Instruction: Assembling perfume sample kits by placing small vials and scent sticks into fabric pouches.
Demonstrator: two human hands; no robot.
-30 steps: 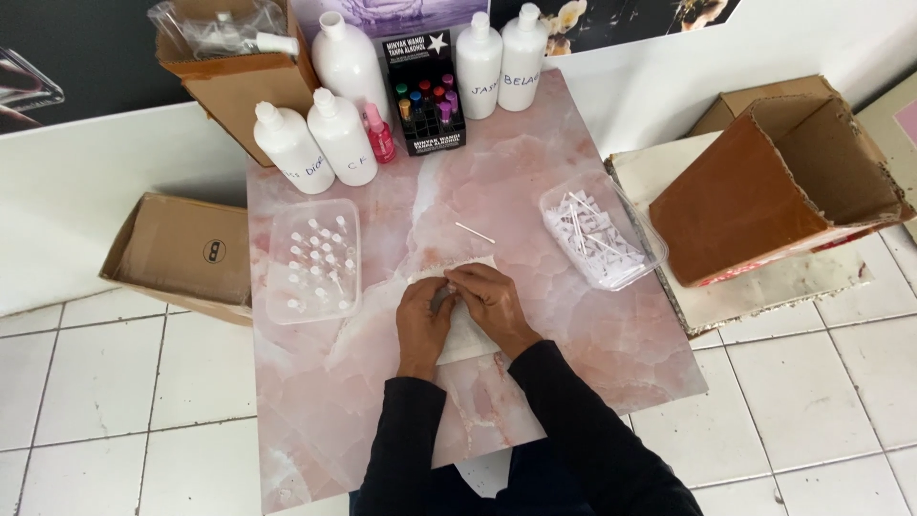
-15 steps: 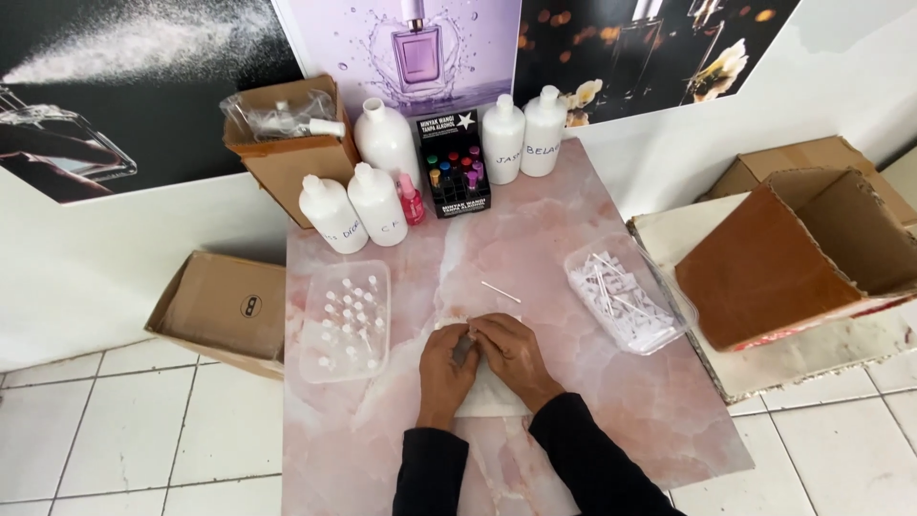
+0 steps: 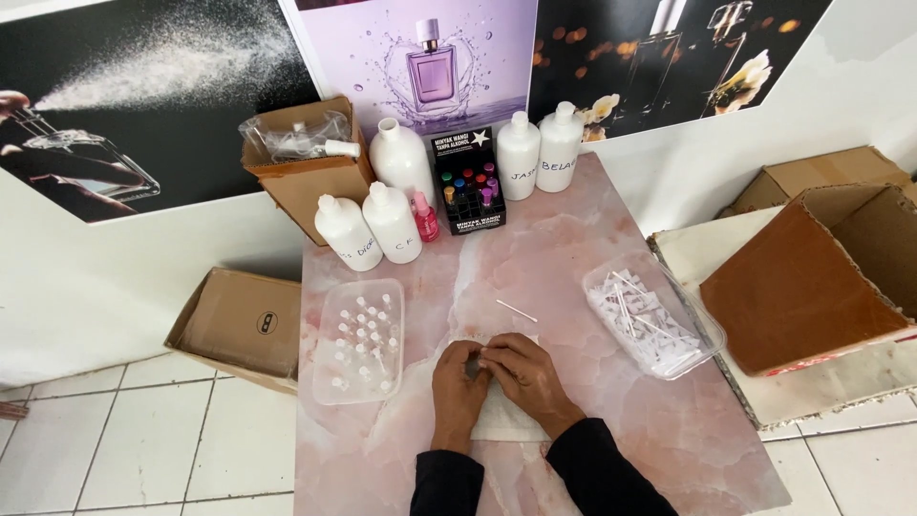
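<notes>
Hands meet over a white cloth [image 3: 497, 420] on the pink marble table [image 3: 573, 258]: my left hand [image 3: 460, 380] and right hand [image 3: 523, 375] pinch together on a small dark item [image 3: 475, 361], too tiny to identify. A thin white stick [image 3: 516, 311] lies just beyond my fingers. Left of my hands sits a clear tray of small vials [image 3: 360, 341]; right, a tub of white sticks [image 3: 651, 320]. Compared with half a second ago, my hands hold the same pose; only the view has tilted up the wall.
</notes>
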